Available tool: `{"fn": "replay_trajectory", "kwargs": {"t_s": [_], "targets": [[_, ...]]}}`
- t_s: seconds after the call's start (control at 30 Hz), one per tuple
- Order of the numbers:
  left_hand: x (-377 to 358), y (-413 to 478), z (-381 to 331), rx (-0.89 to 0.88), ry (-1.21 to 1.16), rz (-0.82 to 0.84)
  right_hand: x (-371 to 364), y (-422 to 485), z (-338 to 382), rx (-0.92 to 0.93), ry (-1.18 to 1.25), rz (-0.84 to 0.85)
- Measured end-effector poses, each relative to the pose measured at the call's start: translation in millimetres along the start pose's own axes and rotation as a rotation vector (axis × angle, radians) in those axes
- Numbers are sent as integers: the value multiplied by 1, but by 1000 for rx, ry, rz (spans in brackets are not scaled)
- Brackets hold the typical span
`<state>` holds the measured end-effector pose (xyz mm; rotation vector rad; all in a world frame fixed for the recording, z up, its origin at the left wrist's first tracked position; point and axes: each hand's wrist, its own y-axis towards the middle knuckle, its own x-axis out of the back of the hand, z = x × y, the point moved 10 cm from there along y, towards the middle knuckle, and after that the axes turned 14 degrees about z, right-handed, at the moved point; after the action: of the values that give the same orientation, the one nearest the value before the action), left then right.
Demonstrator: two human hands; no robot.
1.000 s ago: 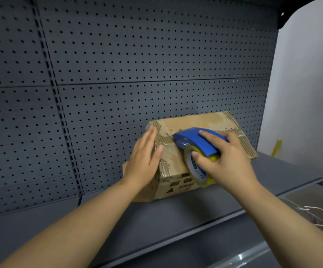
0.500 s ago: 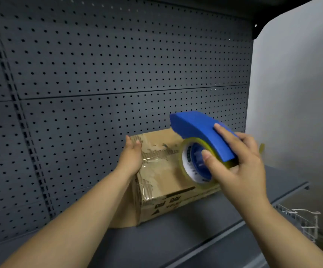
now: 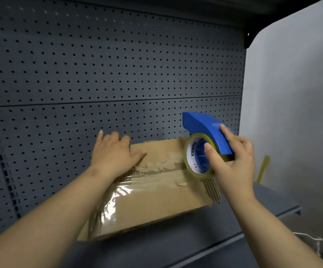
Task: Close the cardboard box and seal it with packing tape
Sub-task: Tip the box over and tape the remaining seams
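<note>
Two hands work on one cardboard box [image 3: 156, 206], which lies on a dark grey shelf [image 3: 176, 246] with its long axis running from the near left to the far right, roughly along the shelf. Its left end is swung a little toward the viewer, and its far long edge sits close to the pegboard panel [image 3: 118, 74] behind. The flaps are down, and their seam follows the long axis across the top.

The box's near long edge stands back from the shelf's front lip, with a band of bare shelf before it and more shelf to its right. The shelf ends at a pale wall [image 3: 292, 93], where a yellow stick [image 3: 263, 167] leans. A white wire frame [image 3: 311, 240] shows below the shelf's right end.

The left hand [image 3: 114, 153] lies flat with straight fingers on the far left part of the top. The right hand [image 3: 232, 165] is curled round a blue tape dispenser [image 3: 205, 126] at the box's right end, the forefinger along its blue back and the thumb on the side of the tape roll [image 3: 193, 157]. Whether the roll touches the cardboard cannot be told. The hands are well apart.

The box is worn brown cardboard. Its paper skin is torn away along the seam and at the right end, baring ribbed corrugation. Glossy clear tape [image 3: 118, 194] crosses the left end and runs down the near side, wrinkled and catching the light.
</note>
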<state>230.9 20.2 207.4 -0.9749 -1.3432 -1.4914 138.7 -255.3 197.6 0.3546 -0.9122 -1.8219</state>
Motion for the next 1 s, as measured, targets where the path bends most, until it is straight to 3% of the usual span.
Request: {"fn": "replay_trajectory", "kwargs": {"t_s": [0.07,0.23,0.43,0.6,0.67,0.77,0.83,0.93,1.0], "targets": [[5,0,-25,-3,39,-27,4,7,-6,11,28,31],[7,0,-87,-134,-188,-76,19,12,-19,58,92,74],[4,20,-106,-84,-358,-144,41,16,-38,60,178,112],[13,31,-116,-125,-622,-145,50,19,-44,91,188,122],[13,38,-117,-130,-862,-116,52,20,-43,107,193,118],[-2,53,-128,-121,-1447,48,52,22,-40,139,167,98],[-14,62,-148,-133,-1713,282,50,21,-37,171,141,76],[-22,64,-177,-189,-1819,639,43,20,-27,263,49,47],[-19,69,-185,-232,-1837,740,37,19,-21,311,-14,30]]}}
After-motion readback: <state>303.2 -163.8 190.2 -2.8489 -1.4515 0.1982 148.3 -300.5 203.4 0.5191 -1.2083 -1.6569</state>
